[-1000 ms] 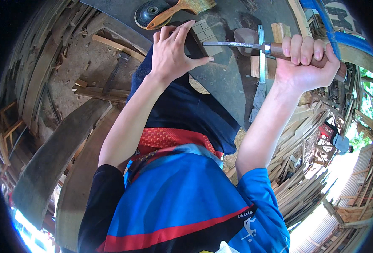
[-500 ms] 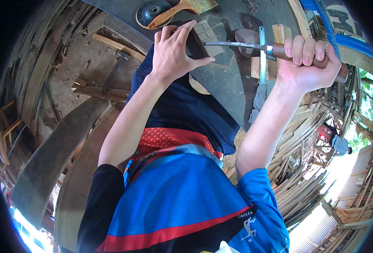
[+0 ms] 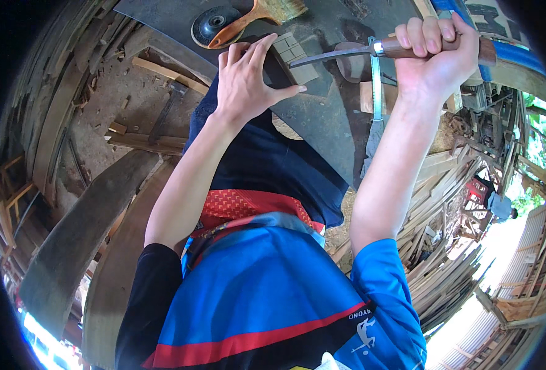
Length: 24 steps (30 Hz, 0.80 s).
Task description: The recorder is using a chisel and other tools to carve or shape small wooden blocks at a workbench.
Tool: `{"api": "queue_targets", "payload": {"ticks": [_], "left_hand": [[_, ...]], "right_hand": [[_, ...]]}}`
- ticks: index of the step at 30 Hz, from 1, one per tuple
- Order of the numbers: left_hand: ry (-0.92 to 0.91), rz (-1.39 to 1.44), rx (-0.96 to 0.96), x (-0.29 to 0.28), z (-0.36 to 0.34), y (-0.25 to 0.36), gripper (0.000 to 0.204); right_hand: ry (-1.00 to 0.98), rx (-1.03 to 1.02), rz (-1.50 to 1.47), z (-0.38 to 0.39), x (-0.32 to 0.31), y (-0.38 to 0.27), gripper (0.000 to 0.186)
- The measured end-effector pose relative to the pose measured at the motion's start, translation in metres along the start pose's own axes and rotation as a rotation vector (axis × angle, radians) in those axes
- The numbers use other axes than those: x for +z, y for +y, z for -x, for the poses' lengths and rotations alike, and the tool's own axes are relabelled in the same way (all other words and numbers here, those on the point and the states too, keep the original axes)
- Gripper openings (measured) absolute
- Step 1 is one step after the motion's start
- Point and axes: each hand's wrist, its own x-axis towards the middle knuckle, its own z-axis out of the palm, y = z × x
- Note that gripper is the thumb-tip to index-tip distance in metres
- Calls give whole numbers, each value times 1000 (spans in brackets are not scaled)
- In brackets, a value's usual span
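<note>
On the dark table (image 3: 325, 120), at the top of the view: 1 wooden block (image 3: 299, 55), pale, its upper face cut with crossing grooves, lying just right of the left hand (image 3: 242, 83). Left hand: thumb and forefinger set wide, spanning the block's near side, a fingertip at each of 2 ends. Right hand (image 3: 436, 52): fingers wrapped firmly about the brown wooden handle of 1 chisel (image 3: 347, 53), well to the right of the block; ferrule bright, blade long and slender, pointing left, its tip at the block's grooved face. Beyond the left hand: 1 black disc (image 3: 203, 20) with a central hub, and 1 paintbrush (image 3: 257, 13), orange-brown handle laid across the disc. Between block and right forearm: 1 narrow metal strip (image 3: 376, 92), crossing 1 small timber offcut (image 3: 366, 97). Containers: 1 red crate (image 3: 475, 192), in the background at right, small in view; contents cannot be told. Surroundings: 2 broad curved boards (image 3: 91, 231) at lower left; stacked planks (image 3: 436, 271) at right; 1 other person (image 3: 501, 208), distant, in a light blue top, near the crate.
</note>
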Motion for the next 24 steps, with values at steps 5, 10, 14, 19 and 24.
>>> {"api": "queue_targets", "payload": {"ticks": [5, 10, 14, 19, 24], "left_hand": [[2, 12, 27, -2, -2, 0, 108], [-5, 156, 120, -18, -11, -3, 116], [17, 648, 222, -58, -53, 11, 108], [-90, 446, 266, -78, -84, 12, 42], [-269, 185, 455, -42, -61, -9, 36]], "right_hand": [[124, -60, 37, 18, 14, 0, 36], [2, -58, -10, 35, 10, 5, 38], [25, -29, -15, 46, 17, 32, 38], [-52, -17, -38, 39, 5, 18, 38], [-41, -93, -24, 58, -11, -10, 36]]}}
